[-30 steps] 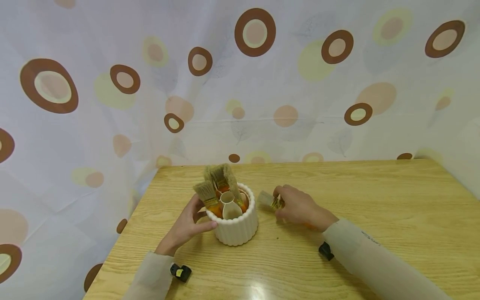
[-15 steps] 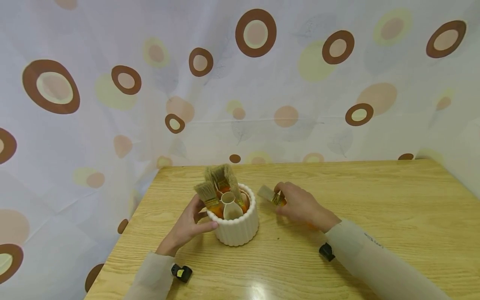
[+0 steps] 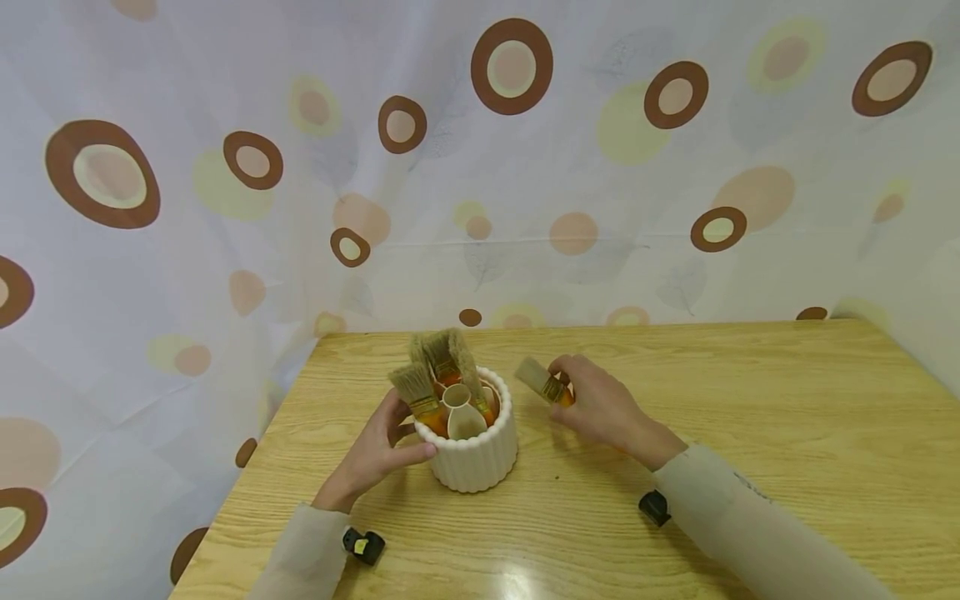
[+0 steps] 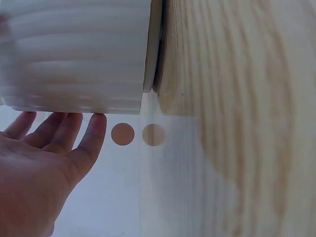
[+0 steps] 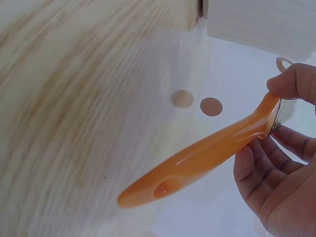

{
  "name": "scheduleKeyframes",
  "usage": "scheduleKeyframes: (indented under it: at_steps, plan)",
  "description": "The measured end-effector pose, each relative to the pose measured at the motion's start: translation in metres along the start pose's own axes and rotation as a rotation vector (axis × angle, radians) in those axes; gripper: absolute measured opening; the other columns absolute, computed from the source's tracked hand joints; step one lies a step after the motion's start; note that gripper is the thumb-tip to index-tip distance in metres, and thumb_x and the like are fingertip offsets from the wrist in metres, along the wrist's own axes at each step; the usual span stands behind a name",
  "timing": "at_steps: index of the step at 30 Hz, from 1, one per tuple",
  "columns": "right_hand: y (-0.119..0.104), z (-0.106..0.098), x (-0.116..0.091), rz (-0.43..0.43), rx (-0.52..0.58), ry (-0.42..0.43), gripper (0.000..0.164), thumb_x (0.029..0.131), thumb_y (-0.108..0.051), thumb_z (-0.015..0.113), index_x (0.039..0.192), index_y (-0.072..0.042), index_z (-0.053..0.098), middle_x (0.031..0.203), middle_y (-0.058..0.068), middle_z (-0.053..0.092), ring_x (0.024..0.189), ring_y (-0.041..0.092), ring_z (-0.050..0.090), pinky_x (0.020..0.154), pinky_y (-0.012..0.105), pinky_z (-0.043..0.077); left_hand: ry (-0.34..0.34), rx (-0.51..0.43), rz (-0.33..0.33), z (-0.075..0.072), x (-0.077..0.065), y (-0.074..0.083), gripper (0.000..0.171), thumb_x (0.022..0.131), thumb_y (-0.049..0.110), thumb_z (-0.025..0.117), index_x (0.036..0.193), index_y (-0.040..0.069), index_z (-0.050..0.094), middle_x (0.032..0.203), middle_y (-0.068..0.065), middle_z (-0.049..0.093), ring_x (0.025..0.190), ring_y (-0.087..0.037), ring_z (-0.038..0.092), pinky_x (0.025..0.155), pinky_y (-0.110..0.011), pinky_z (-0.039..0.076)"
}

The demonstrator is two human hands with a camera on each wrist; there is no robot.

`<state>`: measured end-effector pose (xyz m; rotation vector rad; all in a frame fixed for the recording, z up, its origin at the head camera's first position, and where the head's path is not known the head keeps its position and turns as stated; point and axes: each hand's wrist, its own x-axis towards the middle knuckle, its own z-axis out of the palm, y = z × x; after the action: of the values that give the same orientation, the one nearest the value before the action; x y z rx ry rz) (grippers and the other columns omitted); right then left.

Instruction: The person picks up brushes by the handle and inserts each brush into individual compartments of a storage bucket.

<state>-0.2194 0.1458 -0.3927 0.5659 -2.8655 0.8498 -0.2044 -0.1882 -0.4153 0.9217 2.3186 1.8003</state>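
Note:
A white ribbed pot [image 3: 474, 465] with a scalloped rim stands on the table. Several paintbrushes [image 3: 413, 387] stick out of it bristles up, around a pale round tube [image 3: 455, 397] in its middle. My left hand [image 3: 375, 454] holds the pot from the left, thumb by the rim; in the left wrist view the fingertips touch the ribbed wall [image 4: 79, 59]. To the pot's right, my right hand [image 3: 603, 410] pinches another paintbrush [image 3: 534, 375] near its metal band. Its bristles point up and left toward the pot, apart from it. The orange handle [image 5: 197, 158] slants downward in the right wrist view.
The wooden table [image 3: 750, 417] reaches back to a patterned curtain [image 3: 525, 183], which also hangs along the left side. A black wrist device sits under each sleeve.
My right hand has risen slightly and tilted the paintbrush so its bristles point higher. The left hand and the pot stay in place.

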Motion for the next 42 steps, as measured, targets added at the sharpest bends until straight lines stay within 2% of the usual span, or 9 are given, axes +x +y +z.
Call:
scheduleKeyframes:
  at_steps: [19, 29, 42]
  plan:
    - [-0.011, -0.010, -0.003, -0.074, 0.050, 0.114, 0.044, 0.081, -0.021, 0.068, 0.121, -0.008, 0.054, 0.101, 0.005, 0.056, 0.074, 0.015, 0.051, 0.062, 0.031, 0.044, 0.013, -0.035, 0.008, 0.000, 0.000, -0.001, 0.082, 0.082, 0.010, 0.075, 0.148, 0.019, 0.027, 0.146, -0.009, 0.038, 0.130, -0.030, 0.039, 0.098, -0.053, 0.037]
    - [-0.018, -0.015, -0.004, -0.100, 0.083, 0.139, 0.045, 0.082, -0.019, 0.068, 0.123, -0.007, 0.053, 0.103, 0.006, 0.056, 0.076, 0.020, 0.053, 0.063, 0.032, 0.044, 0.020, -0.039, -0.002, 0.000, 0.000, -0.001, 0.082, 0.081, 0.012, 0.075, 0.148, 0.020, 0.027, 0.146, -0.008, 0.037, 0.133, -0.030, 0.036, 0.099, -0.054, 0.036]
    - [-0.028, -0.021, -0.007, -0.150, 0.099, 0.182, 0.046, 0.082, -0.018, 0.069, 0.123, -0.006, 0.052, 0.103, 0.006, 0.056, 0.076, 0.017, 0.052, 0.063, 0.032, 0.046, 0.026, -0.029, 0.000, 0.000, 0.000, -0.001, 0.081, 0.081, 0.013, 0.075, 0.147, 0.018, 0.028, 0.146, -0.008, 0.038, 0.132, -0.030, 0.036, 0.099, -0.051, 0.038]
